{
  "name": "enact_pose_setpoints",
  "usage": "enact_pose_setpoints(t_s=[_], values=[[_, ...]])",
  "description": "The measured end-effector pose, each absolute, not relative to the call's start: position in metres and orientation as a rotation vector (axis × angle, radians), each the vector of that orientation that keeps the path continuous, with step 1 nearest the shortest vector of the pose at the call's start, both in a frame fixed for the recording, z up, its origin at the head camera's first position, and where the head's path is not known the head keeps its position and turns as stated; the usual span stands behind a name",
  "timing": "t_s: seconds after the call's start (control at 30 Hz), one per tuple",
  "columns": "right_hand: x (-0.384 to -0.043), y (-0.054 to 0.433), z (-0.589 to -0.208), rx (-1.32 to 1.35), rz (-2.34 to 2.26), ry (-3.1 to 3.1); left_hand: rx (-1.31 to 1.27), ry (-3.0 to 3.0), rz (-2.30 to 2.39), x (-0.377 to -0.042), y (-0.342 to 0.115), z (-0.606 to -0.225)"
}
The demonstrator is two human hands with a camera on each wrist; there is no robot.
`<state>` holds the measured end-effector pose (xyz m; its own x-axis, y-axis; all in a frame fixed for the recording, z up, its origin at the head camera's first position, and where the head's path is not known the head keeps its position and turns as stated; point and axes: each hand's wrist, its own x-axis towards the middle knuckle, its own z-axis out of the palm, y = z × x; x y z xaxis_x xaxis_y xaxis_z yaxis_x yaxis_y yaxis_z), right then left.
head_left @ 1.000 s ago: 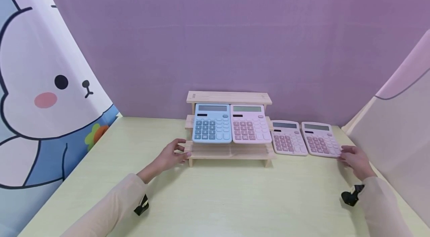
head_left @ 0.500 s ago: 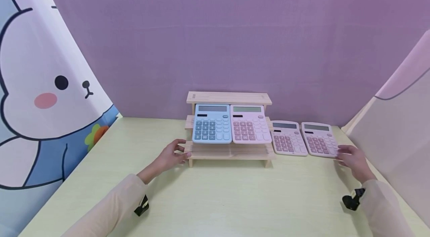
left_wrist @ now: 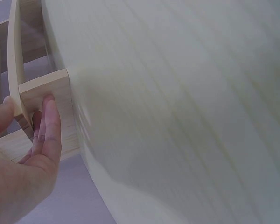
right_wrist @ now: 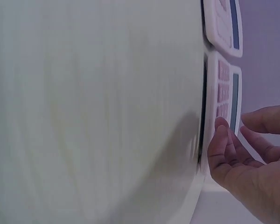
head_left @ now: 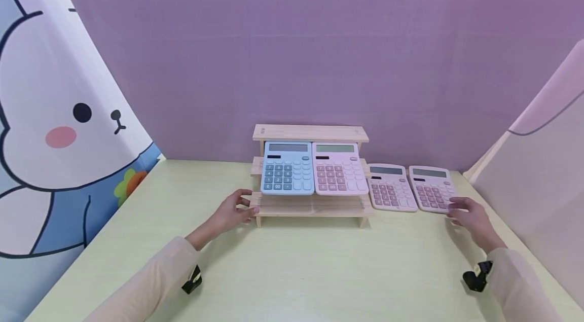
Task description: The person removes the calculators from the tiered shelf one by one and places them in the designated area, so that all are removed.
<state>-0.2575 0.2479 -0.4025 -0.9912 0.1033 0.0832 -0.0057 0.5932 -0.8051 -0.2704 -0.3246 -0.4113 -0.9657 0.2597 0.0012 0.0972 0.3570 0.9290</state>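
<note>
A three-tier wooden stand (head_left: 312,205) bears a blue calculator (head_left: 288,170) and a pink calculator (head_left: 340,170), leaning side by side across its middle. My left hand (head_left: 233,211) holds the left end of the lowest tier; in the left wrist view the thumb is on the board and the fingers (left_wrist: 51,123) lie against the wooden leg beneath. Two more pink calculators lie on the table right of the stand. Over the lower right corner of the outer pink calculator (head_left: 431,187) is my right hand (head_left: 472,220), fingers loosely bent, thumb apart, nothing between them.
The inner pink calculator (head_left: 391,187) lies close against the stand's right side. A purple backdrop (head_left: 310,48) rises behind the table (head_left: 319,266), with a rabbit-print cloth (head_left: 59,170) at left and a pale cloth (head_left: 543,180) at right.
My right hand has slid left from the outer pink calculator's right edge to over its lower right corner. My left hand, the stand and the calculators look unmoved.
</note>
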Motion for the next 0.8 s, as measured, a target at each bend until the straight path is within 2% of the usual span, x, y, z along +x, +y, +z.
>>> enact_pose_setpoints(t_s=[0.8], values=[[-0.257,0.194,-0.398,0.106,1.447,-2.635,0.333,2.454,1.689,-0.273,-0.325,-0.413]])
